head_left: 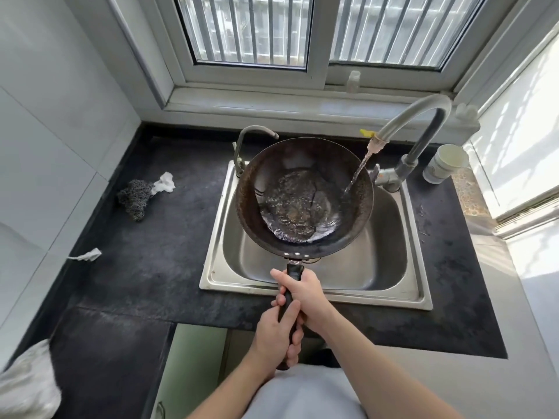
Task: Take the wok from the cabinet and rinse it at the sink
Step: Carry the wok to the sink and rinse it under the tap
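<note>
A dark, worn wok hangs over the steel sink, tilted a little with water pooled in its bottom. Water runs from the tall grey faucet onto the wok's right inner wall. Both hands grip the wok's black handle: my right hand holds it nearer the pan, and my left hand holds the end closest to my body.
A second, smaller faucet stands at the sink's back left corner. A metal scourer with a white scrap lies on the black counter to the left. A white jar sits at the right. A window is behind.
</note>
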The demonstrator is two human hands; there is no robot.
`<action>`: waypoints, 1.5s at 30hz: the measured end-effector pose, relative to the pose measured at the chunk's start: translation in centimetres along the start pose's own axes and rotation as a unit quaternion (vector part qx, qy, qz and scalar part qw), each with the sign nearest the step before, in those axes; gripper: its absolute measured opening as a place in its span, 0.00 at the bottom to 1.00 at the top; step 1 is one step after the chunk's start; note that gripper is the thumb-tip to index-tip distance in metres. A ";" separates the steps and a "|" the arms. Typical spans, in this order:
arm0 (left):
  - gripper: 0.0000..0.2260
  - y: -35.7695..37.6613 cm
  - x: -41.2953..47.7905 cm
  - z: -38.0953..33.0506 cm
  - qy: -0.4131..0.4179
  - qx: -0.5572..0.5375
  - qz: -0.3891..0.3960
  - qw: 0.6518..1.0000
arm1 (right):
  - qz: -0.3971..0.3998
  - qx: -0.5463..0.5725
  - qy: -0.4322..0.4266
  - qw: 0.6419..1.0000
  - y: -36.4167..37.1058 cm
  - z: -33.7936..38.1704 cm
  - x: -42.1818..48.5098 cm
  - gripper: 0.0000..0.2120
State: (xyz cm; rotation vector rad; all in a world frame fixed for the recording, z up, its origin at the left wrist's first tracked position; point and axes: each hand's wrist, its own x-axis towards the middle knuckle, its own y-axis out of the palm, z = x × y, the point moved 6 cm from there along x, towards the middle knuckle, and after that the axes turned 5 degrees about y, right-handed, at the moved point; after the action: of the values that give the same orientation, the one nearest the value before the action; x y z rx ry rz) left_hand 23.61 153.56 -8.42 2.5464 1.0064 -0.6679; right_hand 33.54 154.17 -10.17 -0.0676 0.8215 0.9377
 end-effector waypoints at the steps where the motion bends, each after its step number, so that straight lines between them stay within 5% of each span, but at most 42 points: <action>1: 0.20 -0.3 -0.4 0.4 -0.001 0.006 -0.001 1.000 | 0.004 0.002 0.006 1.000 0.2 -0.6 -0.2 0.12; 45: 0.18 1.8 -1.2 1.4 -0.041 0.015 -0.067 0.997 | 0.044 -0.004 0.070 0.997 -2.0 -2.0 -0.6 0.16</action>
State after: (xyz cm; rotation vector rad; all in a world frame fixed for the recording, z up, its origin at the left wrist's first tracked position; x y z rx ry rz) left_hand 23.73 151.04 -8.72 2.4717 1.1556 -0.8226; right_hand 33.61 151.74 -11.76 -0.1057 0.9566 1.0283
